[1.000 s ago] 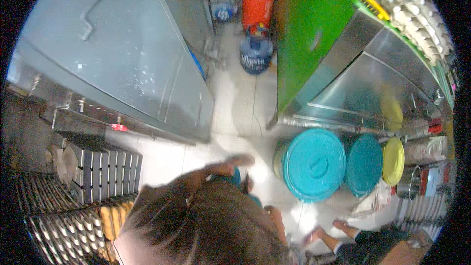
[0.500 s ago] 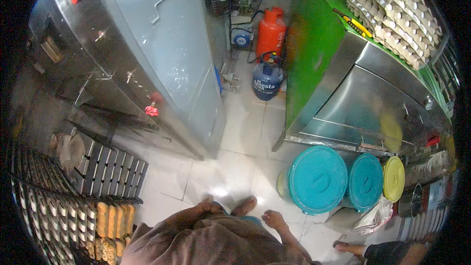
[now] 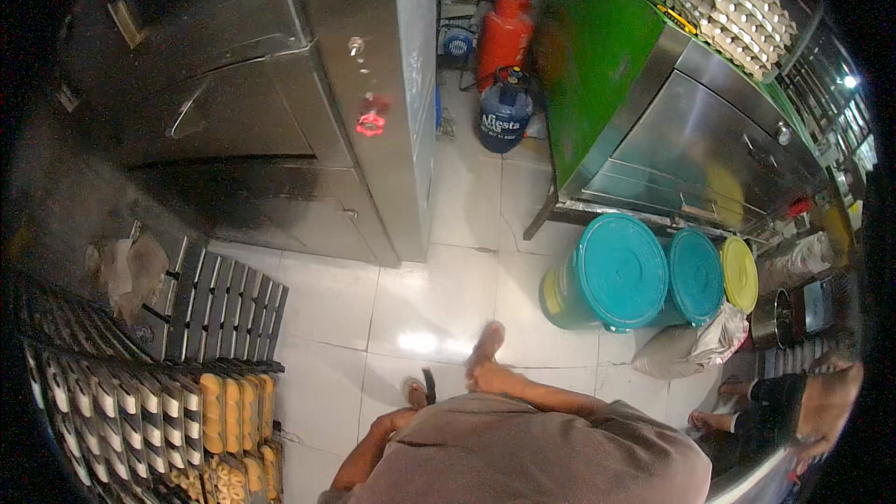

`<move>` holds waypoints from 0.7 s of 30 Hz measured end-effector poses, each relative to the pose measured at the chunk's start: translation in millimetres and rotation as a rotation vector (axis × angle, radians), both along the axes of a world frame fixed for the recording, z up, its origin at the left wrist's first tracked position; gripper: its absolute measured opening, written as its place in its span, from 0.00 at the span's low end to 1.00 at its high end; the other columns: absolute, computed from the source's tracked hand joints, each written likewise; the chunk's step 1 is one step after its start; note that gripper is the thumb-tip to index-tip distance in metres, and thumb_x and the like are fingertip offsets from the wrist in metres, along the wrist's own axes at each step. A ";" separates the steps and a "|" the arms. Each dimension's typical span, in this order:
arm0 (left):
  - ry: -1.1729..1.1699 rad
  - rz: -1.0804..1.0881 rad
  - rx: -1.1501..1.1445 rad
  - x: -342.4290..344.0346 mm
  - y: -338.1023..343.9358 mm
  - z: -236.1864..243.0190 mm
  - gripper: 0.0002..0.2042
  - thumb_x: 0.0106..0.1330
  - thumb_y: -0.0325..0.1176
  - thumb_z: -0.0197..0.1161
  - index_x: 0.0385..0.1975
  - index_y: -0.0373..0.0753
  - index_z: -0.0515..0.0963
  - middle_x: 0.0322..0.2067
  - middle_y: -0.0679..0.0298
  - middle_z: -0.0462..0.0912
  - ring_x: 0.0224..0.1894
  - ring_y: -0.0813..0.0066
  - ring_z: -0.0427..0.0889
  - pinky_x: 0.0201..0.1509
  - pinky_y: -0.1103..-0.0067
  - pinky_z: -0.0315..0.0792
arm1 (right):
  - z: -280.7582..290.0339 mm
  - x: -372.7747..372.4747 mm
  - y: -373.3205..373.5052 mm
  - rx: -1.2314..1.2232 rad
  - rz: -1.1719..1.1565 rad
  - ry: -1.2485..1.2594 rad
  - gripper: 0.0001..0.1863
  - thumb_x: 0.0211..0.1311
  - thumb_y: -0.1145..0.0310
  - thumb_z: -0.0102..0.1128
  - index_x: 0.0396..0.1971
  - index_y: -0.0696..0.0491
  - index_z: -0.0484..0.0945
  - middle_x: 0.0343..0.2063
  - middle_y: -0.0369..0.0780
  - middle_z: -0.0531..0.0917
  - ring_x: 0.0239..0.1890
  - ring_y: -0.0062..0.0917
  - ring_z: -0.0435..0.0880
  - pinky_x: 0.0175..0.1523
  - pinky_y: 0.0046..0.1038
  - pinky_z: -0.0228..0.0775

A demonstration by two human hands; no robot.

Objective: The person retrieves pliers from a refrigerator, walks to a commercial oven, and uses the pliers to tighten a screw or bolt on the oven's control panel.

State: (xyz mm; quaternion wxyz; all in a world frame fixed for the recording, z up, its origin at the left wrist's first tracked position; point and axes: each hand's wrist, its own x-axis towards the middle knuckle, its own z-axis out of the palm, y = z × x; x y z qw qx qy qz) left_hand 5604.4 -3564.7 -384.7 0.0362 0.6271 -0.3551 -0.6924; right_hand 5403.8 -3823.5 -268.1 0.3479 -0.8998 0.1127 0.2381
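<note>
My right hand hangs in front of my body, above my right foot. Its fingers are curled together, and what they hold, if anything, is hidden. Close against my brown shirt is my left hand, its fingers mostly out of sight behind the cloth. A narrow dark strip stands up beside my left hand; whether it is held cannot be made out. My left foot shows on the white tiled floor.
A rack of bread trays stands left, below a large steel oven. Lidded teal buckets and a sack are right, near a green-sided steel unit. Gas cylinders stand ahead. Another person is at lower right.
My view has swung, so the oven front now shows more fully. My right hand has moved inward over my foot, my left hand outward. The dark strip has come into view.
</note>
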 end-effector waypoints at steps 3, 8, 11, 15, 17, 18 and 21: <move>-0.016 0.107 0.019 -0.8 52.8 2.5 0.28 0.65 0.57 0.52 0.55 0.41 0.74 0.53 0.56 0.77 0.52 0.61 0.76 0.58 0.69 0.66 | 87.1 45.7 46.4 0.073 0.096 0.037 0.18 0.61 0.59 0.52 0.39 0.57 0.81 0.36 0.53 0.83 0.44 0.46 0.81 0.50 0.44 0.71; -0.030 0.221 0.029 -10.9 93.0 9.2 0.28 0.65 0.57 0.51 0.56 0.41 0.74 0.54 0.56 0.76 0.53 0.61 0.76 0.59 0.69 0.65 | -8.9 57.4 66.5 0.003 0.017 -0.010 0.16 0.56 0.57 0.56 0.35 0.54 0.81 0.36 0.50 0.83 0.43 0.43 0.81 0.52 0.39 0.68; -0.046 0.285 0.034 -10.9 111.7 8.7 0.28 0.65 0.57 0.51 0.56 0.41 0.74 0.54 0.56 0.76 0.53 0.61 0.75 0.59 0.69 0.65 | 11.7 77.8 65.2 -0.179 0.176 -0.124 0.14 0.52 0.54 0.57 0.27 0.49 0.82 0.31 0.44 0.85 0.39 0.38 0.84 0.52 0.32 0.64; -0.061 0.280 0.037 -7.4 107.2 8.9 0.28 0.66 0.57 0.50 0.56 0.41 0.74 0.55 0.56 0.75 0.54 0.61 0.75 0.60 0.69 0.64 | -25.1 86.5 55.5 -0.226 0.293 -0.088 0.14 0.53 0.55 0.56 0.27 0.49 0.82 0.32 0.43 0.85 0.37 0.38 0.85 0.45 0.39 0.70; -0.077 0.279 0.022 1.2 92.6 7.8 0.28 0.66 0.57 0.50 0.56 0.41 0.73 0.55 0.56 0.75 0.54 0.61 0.75 0.60 0.69 0.64 | -51.1 89.1 41.7 -0.106 0.281 -0.136 0.18 0.52 0.55 0.60 0.32 0.55 0.82 0.28 0.48 0.83 0.38 0.41 0.81 0.54 0.42 0.65; -0.092 0.303 0.032 8.3 94.7 4.5 0.28 0.66 0.57 0.50 0.56 0.41 0.73 0.55 0.56 0.75 0.55 0.61 0.75 0.61 0.69 0.64 | -36.6 99.9 49.0 -0.110 0.148 -0.065 0.17 0.52 0.55 0.61 0.30 0.54 0.82 0.25 0.45 0.83 0.38 0.41 0.82 0.51 0.42 0.67; -0.126 0.302 0.047 21.8 80.4 6.6 0.28 0.66 0.57 0.49 0.56 0.41 0.73 0.56 0.56 0.74 0.55 0.61 0.74 0.61 0.69 0.64 | -18.0 107.3 37.3 -0.087 0.195 -0.060 0.16 0.57 0.57 0.59 0.34 0.55 0.81 0.35 0.49 0.83 0.42 0.42 0.81 0.48 0.41 0.71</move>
